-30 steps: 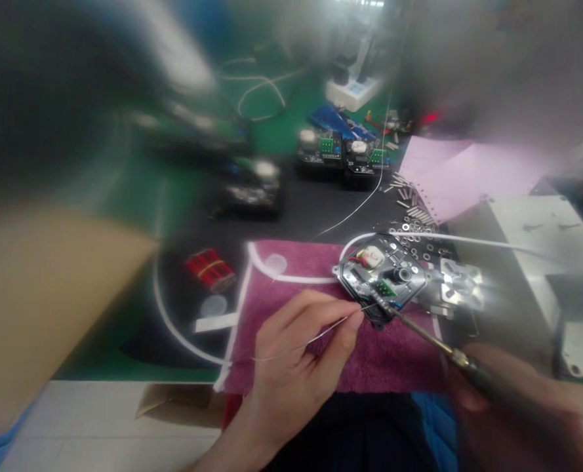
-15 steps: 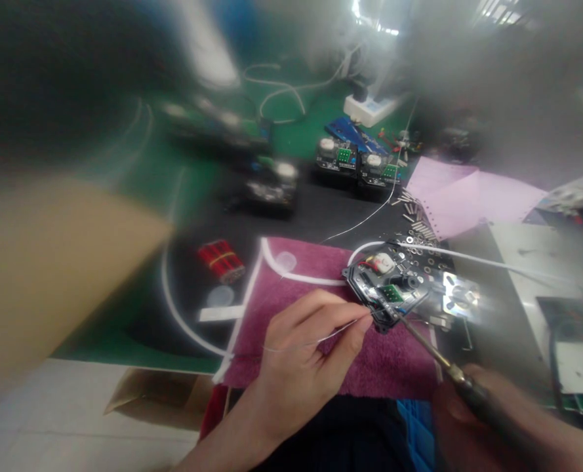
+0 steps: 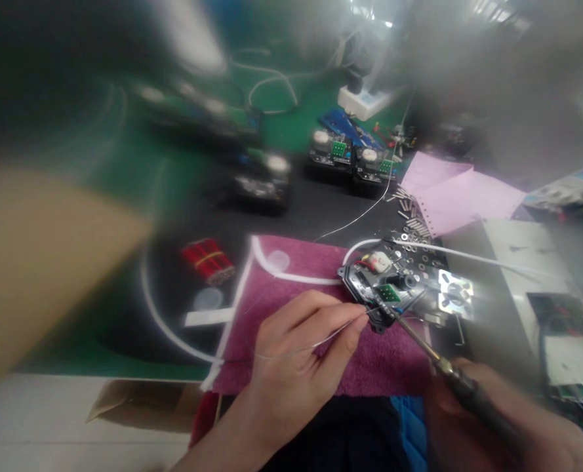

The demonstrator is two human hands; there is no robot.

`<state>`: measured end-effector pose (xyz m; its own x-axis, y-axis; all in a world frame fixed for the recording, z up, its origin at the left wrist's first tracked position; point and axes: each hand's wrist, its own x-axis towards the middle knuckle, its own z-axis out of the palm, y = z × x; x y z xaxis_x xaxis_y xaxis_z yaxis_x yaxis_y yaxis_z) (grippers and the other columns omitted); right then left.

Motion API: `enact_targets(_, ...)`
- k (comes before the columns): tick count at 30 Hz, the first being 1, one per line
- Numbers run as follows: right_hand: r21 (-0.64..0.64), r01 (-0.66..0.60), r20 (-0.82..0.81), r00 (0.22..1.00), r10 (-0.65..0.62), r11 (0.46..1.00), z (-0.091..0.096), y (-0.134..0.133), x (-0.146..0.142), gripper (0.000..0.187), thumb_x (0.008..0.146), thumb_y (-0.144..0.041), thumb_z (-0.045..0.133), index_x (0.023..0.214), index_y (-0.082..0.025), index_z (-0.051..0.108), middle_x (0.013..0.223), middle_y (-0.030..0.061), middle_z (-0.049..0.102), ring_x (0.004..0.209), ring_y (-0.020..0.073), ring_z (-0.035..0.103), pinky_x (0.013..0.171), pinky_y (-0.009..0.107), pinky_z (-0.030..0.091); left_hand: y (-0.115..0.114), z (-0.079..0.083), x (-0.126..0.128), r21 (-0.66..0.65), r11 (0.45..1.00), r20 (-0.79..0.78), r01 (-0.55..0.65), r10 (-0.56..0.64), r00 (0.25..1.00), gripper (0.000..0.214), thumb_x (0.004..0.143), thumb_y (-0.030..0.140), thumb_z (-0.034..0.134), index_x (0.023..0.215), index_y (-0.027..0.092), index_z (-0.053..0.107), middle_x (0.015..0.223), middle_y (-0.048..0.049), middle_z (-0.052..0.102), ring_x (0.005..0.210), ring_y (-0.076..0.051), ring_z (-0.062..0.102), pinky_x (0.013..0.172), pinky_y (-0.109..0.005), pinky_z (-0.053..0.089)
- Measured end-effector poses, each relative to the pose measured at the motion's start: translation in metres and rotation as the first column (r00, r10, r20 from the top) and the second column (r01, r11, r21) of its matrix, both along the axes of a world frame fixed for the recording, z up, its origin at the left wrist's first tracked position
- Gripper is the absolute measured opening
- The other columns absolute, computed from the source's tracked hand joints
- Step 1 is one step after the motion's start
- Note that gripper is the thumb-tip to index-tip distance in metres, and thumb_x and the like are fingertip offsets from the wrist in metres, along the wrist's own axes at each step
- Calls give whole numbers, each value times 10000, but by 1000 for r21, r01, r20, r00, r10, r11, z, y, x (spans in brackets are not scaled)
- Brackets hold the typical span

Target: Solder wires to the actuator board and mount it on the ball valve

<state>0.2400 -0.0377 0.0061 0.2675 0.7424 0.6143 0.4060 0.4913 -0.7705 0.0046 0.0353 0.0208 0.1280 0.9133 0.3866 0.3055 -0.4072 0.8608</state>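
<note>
An open black housing with a circuit board [image 3: 364, 278] lies on a purple cloth [image 3: 301, 262], a white cable running from it. My left hand [image 3: 303, 354] pinches a thin solder wire [image 3: 328, 337] between thumb and forefinger, its end reaching the board's near edge. From the right, my right hand [image 3: 507, 406] is closed around the dark handle of a soldering iron [image 3: 433, 355]. The iron's tip meets the board's near edge close to the solder end; exact contact is too small to make out.
Behind the cloth sit several similar board units [image 3: 330, 154]. Loose metal pins and washers [image 3: 416, 223] lie beside pink paper [image 3: 461, 190]. A red banded bundle [image 3: 207, 259] is at left, and a white power strip [image 3: 362, 101] stands at the back. A metal plate [image 3: 454, 294] lies right.
The whole view has shifted slightly, so most things appear a little further left. Both hands keep their holds, with solder and iron still at the board's near edge.
</note>
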Motion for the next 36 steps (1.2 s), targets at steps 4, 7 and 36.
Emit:
enact_targets(4,5,22,30,999,-22,1000,4,1,-3,225,1075,-388,523,1091,-292,726,707,25,643,585,233,640,537,409,545,1,-1,1,2,1000,-4,-3,3,1000,253,946,67,760,1144,223,788,993,27,783,891,-76,720,833,-189,574)
enact_targets(7,-3,51,71,996,-51,999,7,1,-7,225,1081,-381,517,1094,-290,722,708,26,637,590,231,649,529,401,548,1,-1,1,6,1000,-7,-4,4,1000,259,945,66,760,1145,228,790,986,27,785,882,-77,721,823,-192,576)
enact_targets(36,-3,77,-72,994,-77,997,1,3,-6,215,1033,-435,564,1032,-309,739,645,6,586,531,240,622,495,432,537,0,2,2,2,1000,-15,-27,27,1000,265,941,74,763,1143,241,806,998,13,800,878,-99,741,818,-213,597)
